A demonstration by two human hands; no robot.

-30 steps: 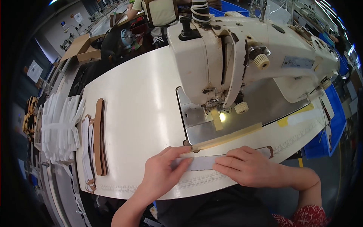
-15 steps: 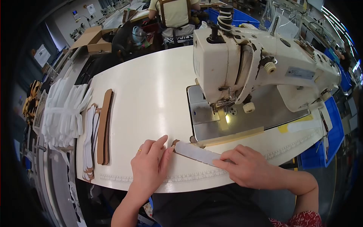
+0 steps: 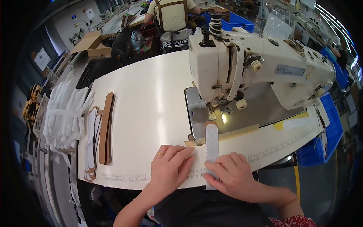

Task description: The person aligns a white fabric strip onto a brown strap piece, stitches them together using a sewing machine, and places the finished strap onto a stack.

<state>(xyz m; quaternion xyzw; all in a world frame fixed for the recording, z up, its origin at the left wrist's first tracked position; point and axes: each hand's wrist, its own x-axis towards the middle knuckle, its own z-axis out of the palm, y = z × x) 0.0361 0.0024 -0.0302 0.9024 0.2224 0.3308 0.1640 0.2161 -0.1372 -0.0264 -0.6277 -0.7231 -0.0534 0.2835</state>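
Note:
A narrow strip (image 3: 212,142), white on top with a brown rounded tip, lies lengthwise from the table's front edge toward the sewing machine (image 3: 236,68). My right hand (image 3: 232,176) is closed on its near part, thumb and fingers pinching it. The strip's far tip reaches the edge of the machine's metal bed (image 3: 249,113), just short of the lit needle area. To the left of the strip, my left hand (image 3: 172,166) is loosely bent, thumb apart from the fingers, with nothing in it. A small gap separates that hand from the strip.
Brown strips (image 3: 106,128) and white-and-brown strips (image 3: 92,140) lie on the white table (image 3: 143,98) at left. Beyond its left edge is a tied white bundle (image 3: 64,113). A printed ruler (image 3: 128,177) runs along the front edge. A blue bin (image 3: 332,128) stands right; another person (image 3: 172,19) sits behind.
The strip has swung from lying crosswise to pointing at the machine, its tip now near the metal bed. My left hand has let go of its end and shifted right.

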